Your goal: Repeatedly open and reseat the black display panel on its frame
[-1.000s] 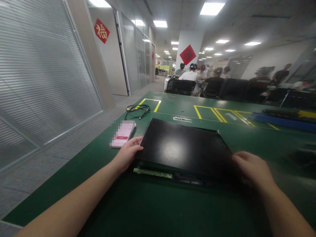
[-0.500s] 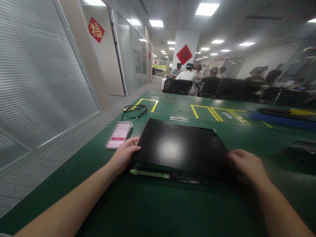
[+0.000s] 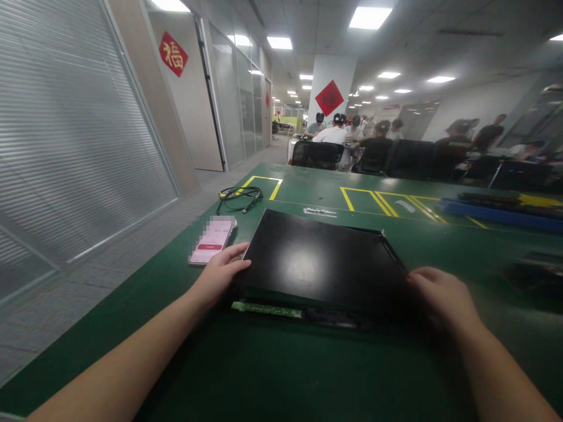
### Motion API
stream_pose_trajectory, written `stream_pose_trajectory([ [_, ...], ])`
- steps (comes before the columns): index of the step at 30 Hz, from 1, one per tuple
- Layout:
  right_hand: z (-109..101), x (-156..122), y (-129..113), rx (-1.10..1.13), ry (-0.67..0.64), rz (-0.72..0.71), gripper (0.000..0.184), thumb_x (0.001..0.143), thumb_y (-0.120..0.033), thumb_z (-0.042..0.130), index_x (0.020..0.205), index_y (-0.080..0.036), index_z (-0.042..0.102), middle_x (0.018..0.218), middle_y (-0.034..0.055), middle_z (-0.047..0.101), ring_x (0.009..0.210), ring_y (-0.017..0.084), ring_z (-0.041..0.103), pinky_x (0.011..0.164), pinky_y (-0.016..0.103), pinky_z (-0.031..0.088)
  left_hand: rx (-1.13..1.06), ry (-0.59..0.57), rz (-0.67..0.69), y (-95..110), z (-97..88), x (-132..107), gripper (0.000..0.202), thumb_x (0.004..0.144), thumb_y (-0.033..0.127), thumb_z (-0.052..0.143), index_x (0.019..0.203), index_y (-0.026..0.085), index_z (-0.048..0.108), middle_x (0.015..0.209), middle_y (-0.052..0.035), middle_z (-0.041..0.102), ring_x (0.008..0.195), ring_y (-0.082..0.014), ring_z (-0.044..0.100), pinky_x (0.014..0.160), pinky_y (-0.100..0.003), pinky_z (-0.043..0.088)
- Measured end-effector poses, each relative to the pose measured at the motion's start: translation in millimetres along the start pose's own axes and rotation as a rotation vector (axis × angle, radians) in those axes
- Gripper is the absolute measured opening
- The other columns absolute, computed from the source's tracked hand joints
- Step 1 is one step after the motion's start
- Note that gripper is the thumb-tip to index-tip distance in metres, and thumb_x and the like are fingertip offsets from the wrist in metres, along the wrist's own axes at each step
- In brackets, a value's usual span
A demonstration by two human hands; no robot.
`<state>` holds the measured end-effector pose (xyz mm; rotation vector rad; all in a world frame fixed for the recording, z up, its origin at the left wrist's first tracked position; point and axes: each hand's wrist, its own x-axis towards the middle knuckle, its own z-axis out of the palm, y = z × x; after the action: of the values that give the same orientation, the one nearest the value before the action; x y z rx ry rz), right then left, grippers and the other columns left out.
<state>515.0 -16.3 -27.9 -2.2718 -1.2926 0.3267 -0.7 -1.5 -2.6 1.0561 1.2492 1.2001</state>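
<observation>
A flat black display panel (image 3: 325,258) lies skewed over a dark frame (image 3: 393,249), whose rim shows at the right and back. A green circuit board strip (image 3: 267,310) shows along the near side, below the panel's front edge. My left hand (image 3: 223,272) grips the panel's left edge, thumb on top and fingers underneath. At the right edge, my right hand (image 3: 442,293) is closed with thumb and fingertips together on the panel's corner area. Its fingers are partly hidden, and whether they also touch the frame I cannot tell.
A phone (image 3: 213,239) lies left of the panel, with a coiled black cable (image 3: 240,198) behind it. Small white strips (image 3: 319,211) lie beyond the panel. A blue tray (image 3: 505,214) and dark parts (image 3: 536,272) are at the right of the green table (image 3: 281,375). People sit farther back.
</observation>
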Motion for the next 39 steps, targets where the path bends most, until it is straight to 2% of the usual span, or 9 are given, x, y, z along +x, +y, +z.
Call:
stream_pose_trajectory([
  [4, 2, 3, 6, 0.043, 0.035, -0.025, 0.025, 0.083, -0.051, 0.069, 0.081, -0.031, 0.085, 0.084, 0.0109, 0.086, 0.081, 0.035, 0.078, 0.074, 0.045, 0.058, 0.254, 0.086, 0.075, -7, -8.7, 7, 0.050, 0.061, 0.039, 0.091, 0.109, 0.025, 0.091, 0.166, -0.0165, 0.078, 0.164, -0.0494, 0.063, 0.140, -0.062, 0.044],
  [6, 3, 5, 9, 0.047, 0.074, -0.067, 0.024, 0.081, -0.050, 0.070, 0.080, -0.031, 0.084, 0.082, 0.0105, 0.085, 0.079, 0.035, 0.077, 0.073, 0.045, 0.057, 0.370, 0.088, 0.094, -11, -13.8, 12, 0.051, 0.064, 0.041, 0.088, 0.112, 0.023, 0.092, 0.174, -0.0189, 0.071, 0.169, -0.0498, 0.056, 0.144, -0.064, 0.038],
  [10, 3, 4, 9, 0.064, 0.069, -0.064, 0.026, 0.081, -0.051, 0.068, 0.080, -0.031, 0.085, 0.083, 0.0106, 0.085, 0.080, 0.034, 0.077, 0.074, 0.045, 0.058, 0.529, 0.041, 0.099, -16, -19.9, 18, 0.063, 0.070, 0.043, 0.082, 0.126, 0.018, 0.091, 0.180, -0.0239, 0.063, 0.170, -0.0497, 0.055, 0.143, -0.063, 0.040],
  [13, 1, 1, 4, 0.074, 0.045, -0.032, 0.026, 0.081, -0.051, 0.067, 0.080, -0.031, 0.085, 0.083, 0.0111, 0.085, 0.081, 0.035, 0.077, 0.075, 0.045, 0.058, 0.645, 0.019, 0.100, -17, -19.7, 19, 0.067, 0.074, 0.041, 0.078, 0.134, 0.015, 0.089, 0.180, -0.0241, 0.063, 0.170, -0.0486, 0.056, 0.143, -0.061, 0.041],
  [17, -1, -2, -2, 0.082, 0.019, 0.011, 0.026, 0.080, -0.051, 0.067, 0.079, -0.031, 0.084, 0.084, 0.0110, 0.085, 0.083, 0.036, 0.078, 0.076, 0.046, 0.057, 0.794, 0.005, 0.125, -15, -18.6, 17, 0.062, 0.078, 0.040, 0.076, 0.134, 0.018, 0.091, 0.175, -0.0192, 0.069, 0.167, -0.0486, 0.059, 0.143, -0.061, 0.041],
  [20, -1, -3, -3, 0.078, -0.003, 0.042, 0.028, 0.080, -0.052, 0.067, 0.082, -0.031, 0.086, 0.086, 0.0108, 0.086, 0.085, 0.036, 0.079, 0.077, 0.046, 0.058, 0.855, -0.009, 0.137, -14, -18.7, 17, 0.064, 0.080, 0.041, 0.073, 0.136, 0.017, 0.090, 0.176, -0.0201, 0.068, 0.166, -0.0481, 0.060, 0.143, -0.060, 0.041],
  [29, 4, 2, 4, 0.068, 0.026, -0.013, 0.030, 0.079, -0.054, 0.068, 0.081, -0.030, 0.086, 0.084, 0.0108, 0.086, 0.085, 0.035, 0.079, 0.073, 0.044, 0.055, 0.949, -0.023, 0.197, -20, -20.4, 22, 0.053, 0.079, 0.038, 0.074, 0.126, 0.020, 0.093, 0.167, -0.0187, 0.075, 0.159, -0.0495, 0.067, 0.139, -0.062, 0.048],
  [35, 2, -1, -2, 0.054, 0.022, 0.022, 0.029, 0.079, -0.052, 0.067, 0.081, -0.030, 0.086, 0.086, 0.0113, 0.086, 0.086, 0.035, 0.078, 0.074, 0.044, 0.055, 0.986, -0.039, 0.198, -21, -22.6, 23, 0.057, 0.080, 0.039, 0.074, 0.131, 0.021, 0.092, 0.169, -0.0177, 0.074, 0.161, -0.0462, 0.066, 0.140, -0.057, 0.048],
  [39, 2, -2, -1, 0.056, 0.008, 0.037, 0.029, 0.080, -0.051, 0.067, 0.082, -0.029, 0.086, 0.085, 0.0117, 0.085, 0.085, 0.035, 0.078, 0.074, 0.043, 0.056, 1.012, -0.062, 0.186, -19, -21.2, 22, 0.063, 0.081, 0.041, 0.069, 0.135, 0.017, 0.090, 0.172, -0.0201, 0.071, 0.162, -0.0472, 0.064, 0.141, -0.059, 0.045],
])
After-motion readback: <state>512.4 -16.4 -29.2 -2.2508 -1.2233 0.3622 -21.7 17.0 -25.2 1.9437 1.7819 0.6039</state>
